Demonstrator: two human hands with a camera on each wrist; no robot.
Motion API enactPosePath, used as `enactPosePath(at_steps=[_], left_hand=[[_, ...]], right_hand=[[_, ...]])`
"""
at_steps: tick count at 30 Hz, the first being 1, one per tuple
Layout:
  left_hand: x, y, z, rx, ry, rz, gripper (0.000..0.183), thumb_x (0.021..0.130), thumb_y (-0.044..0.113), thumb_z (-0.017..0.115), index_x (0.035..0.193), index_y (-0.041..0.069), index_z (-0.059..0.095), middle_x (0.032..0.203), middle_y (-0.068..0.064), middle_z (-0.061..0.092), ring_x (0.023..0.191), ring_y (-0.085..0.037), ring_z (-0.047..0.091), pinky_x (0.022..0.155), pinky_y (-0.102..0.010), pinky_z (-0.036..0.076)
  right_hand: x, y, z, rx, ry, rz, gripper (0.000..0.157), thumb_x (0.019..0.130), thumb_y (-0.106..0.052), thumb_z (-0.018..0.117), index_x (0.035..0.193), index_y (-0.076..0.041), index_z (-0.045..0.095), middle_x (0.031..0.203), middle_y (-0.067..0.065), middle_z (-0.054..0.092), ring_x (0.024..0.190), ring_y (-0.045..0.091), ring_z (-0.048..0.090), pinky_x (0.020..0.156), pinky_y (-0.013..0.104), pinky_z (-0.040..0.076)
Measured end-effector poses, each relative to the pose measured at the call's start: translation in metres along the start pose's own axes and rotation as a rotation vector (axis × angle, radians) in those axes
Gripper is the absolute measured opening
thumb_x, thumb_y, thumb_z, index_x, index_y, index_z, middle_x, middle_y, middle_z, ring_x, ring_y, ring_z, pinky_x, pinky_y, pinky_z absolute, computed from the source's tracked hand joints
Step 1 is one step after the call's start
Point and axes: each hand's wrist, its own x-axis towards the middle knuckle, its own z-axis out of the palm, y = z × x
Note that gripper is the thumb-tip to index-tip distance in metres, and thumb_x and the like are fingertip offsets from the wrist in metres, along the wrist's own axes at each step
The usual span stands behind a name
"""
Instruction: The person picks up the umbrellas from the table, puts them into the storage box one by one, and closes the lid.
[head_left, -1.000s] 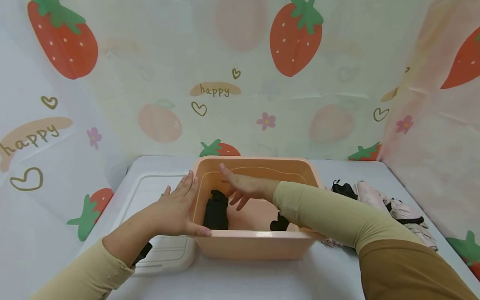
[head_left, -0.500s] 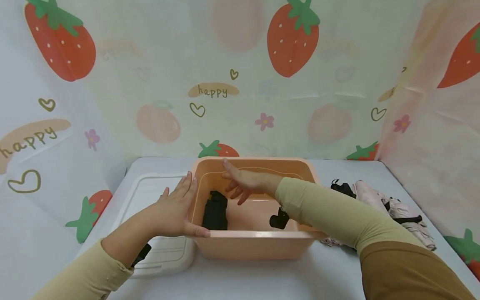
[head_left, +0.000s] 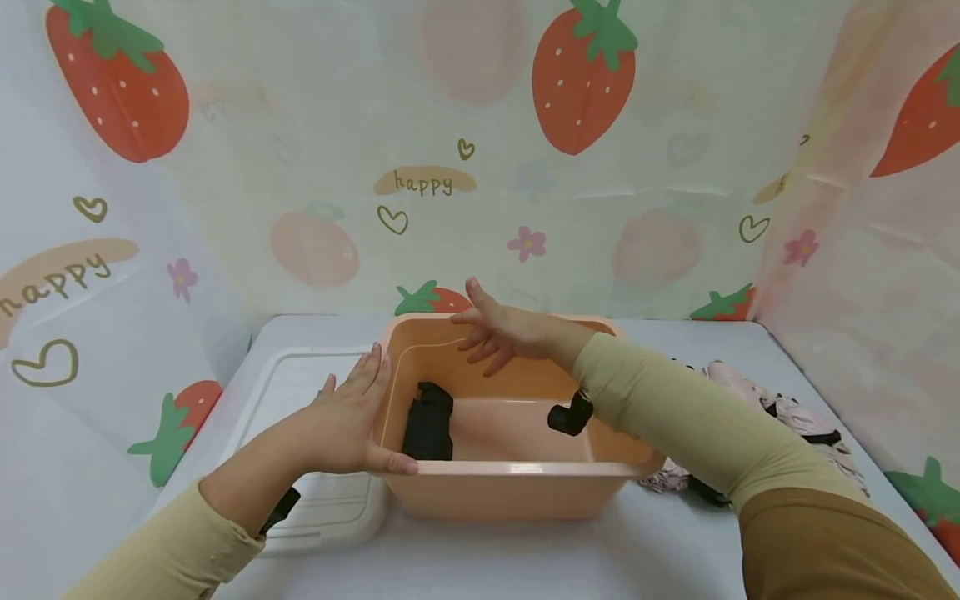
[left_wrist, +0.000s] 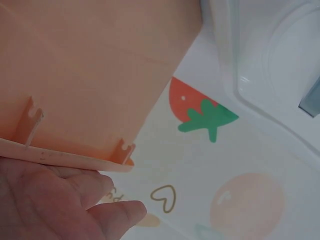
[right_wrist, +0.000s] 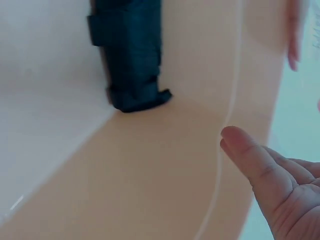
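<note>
A peach plastic storage bin (head_left: 510, 493) stands at the middle of the table. Inside it, against the left wall, lies a black folded bundle of cloth (head_left: 429, 425), seen closer in the right wrist view as a dark fabric roll (right_wrist: 132, 55). My left hand (head_left: 341, 429) rests along the bin's left rim, fingers stretched and thumb on the front corner. From below, the left wrist view shows its fingers under the bin's rim (left_wrist: 65, 162). Over the bin's back half hovers my right hand (head_left: 510, 329), fingers spread and thumb up, holding nothing.
Left of the bin, partly under my left arm, lies a white lid (head_left: 337, 510). A pile of pink and black folded clothes (head_left: 813, 417) sits to the right, partly hidden by my right sleeve. A strawberry-print curtain (head_left: 585, 100) hangs behind the table.
My right hand has risen out of the bin, moving slightly back and to the right. The left hand stays on the rim, and the black bundle keeps its place.
</note>
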Motion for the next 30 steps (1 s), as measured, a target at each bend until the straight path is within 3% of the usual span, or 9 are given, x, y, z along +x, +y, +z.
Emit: enactPosePath(at_steps=[19, 30], left_hand=[[0.000, 0.000, 0.000, -0.013, 0.010, 0.008, 0.139, 0.051, 0.089, 0.049, 0.145, -0.001, 0.000, 0.152, -0.017, -0.008, 0.139, -0.033, -0.001, 0.103, -0.063, 0.008], [0.000, 0.000, -0.001, -0.005, 0.008, 0.022, 0.138, 0.053, 0.088, 0.048, 0.145, -0.002, 0.001, 0.152, -0.018, -0.007, 0.139, -0.034, -0.001, 0.103, -0.064, 0.008]], right_hand=[[-0.045, -0.016, -0.035, 0.060, 0.019, -0.116, 0.091, 0.082, -0.072, -0.001, 0.146, -0.011, 0.019, 0.137, 0.027, 0.038, 0.122, 0.040, 0.043, 0.090, 0.051, 0.043], [-0.074, -0.013, -0.060, 0.098, 0.059, -0.145, 0.105, 0.072, -0.082, 0.002, 0.147, -0.009, 0.016, 0.137, 0.029, 0.037, 0.123, 0.043, 0.039, 0.093, 0.055, 0.038]])
